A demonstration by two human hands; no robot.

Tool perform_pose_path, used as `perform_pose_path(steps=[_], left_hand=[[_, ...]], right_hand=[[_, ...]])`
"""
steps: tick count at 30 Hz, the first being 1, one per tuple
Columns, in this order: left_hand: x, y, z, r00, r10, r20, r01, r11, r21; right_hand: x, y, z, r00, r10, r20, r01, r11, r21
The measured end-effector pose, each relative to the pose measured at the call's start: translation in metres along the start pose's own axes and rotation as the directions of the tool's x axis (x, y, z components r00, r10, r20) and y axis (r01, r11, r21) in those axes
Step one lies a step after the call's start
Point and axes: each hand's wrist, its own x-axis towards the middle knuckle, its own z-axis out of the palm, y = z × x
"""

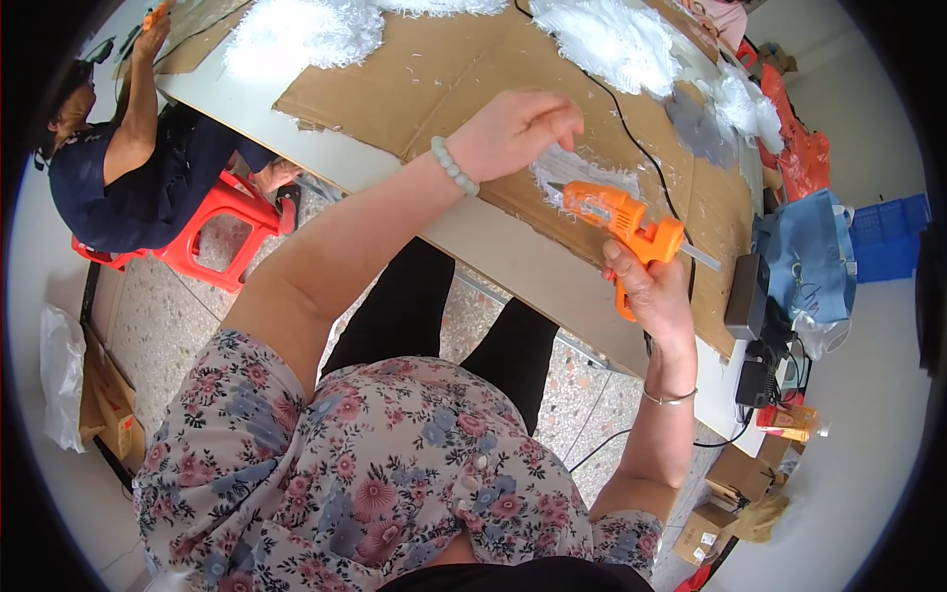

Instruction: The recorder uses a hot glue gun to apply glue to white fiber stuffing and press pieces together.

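Observation:
My right hand [646, 291] is wrapped round the handle of an orange hot glue gun [607, 209], its nozzle pointing left. A translucent glue stick [700, 257] juts from the gun's back end. Under the nozzle, a white fringed piece [617, 178] lies on the cardboard sheet [444, 94]. Just beyond and left of the nozzle, my left hand [518, 133] is raised over the cardboard, its fingers bent and pressed together. Whatever is between those fingertips, if anything, cannot be made out.
Heaps of white shredded-looking material [612, 44] cover the table's far side. A black cable [641, 148] crosses the cardboard. At the right edge are a dark box [747, 296] and a blue bag [809, 257]. Another person [128, 183] sits on a red stool [222, 222] at the left.

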Motion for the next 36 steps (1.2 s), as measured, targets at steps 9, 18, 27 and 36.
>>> perform_pose_path(steps=[9,18,27,36], left_hand=[[0.002,-0.006,-0.011,0.921,-0.274,-0.275,0.236,0.958,-0.165],[-0.005,-0.015,-0.009,0.924,-0.230,-0.305,0.306,0.923,0.232],[-0.005,-0.016,-0.012,0.898,-0.221,-0.380,0.342,0.895,0.287],[-0.003,-0.014,-0.006,0.889,-0.233,-0.394,0.342,0.911,0.232]], right_hand=[[0.012,0.011,0.003,0.997,0.065,-0.045,-0.064,0.998,0.020],[0.004,0.002,-0.009,0.996,0.053,-0.076,-0.047,0.996,0.071],[0.031,-0.024,0.014,1.000,0.006,-0.024,-0.012,0.967,-0.254],[0.025,-0.002,-0.005,0.998,0.020,-0.059,-0.026,0.995,-0.093]])
